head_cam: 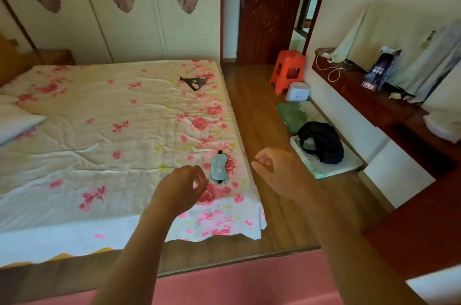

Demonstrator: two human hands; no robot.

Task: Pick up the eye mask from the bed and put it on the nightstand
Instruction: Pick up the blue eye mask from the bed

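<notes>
A light blue eye mask (218,166) with a black strap lies flat on the flowered bed cover (119,115), near the bed's right edge. My left hand (179,187) hovers just left of the mask, fingers loosely curled, holding nothing. To the right of the mask, my right hand (277,170) is raised over the wooden floor beside the bed, fingers curled and apart, empty. A wooden nightstand (56,56) stands at the far left by the headboard, partly hidden.
A dark garment (194,81) lies at the bed's far right. On the floor to the right are an orange stool (288,70), a white appliance (298,91), mats and a black bag (320,141). A long red-brown cabinet (389,115) lines the right wall. Wardrobe doors (119,12) stand behind the bed.
</notes>
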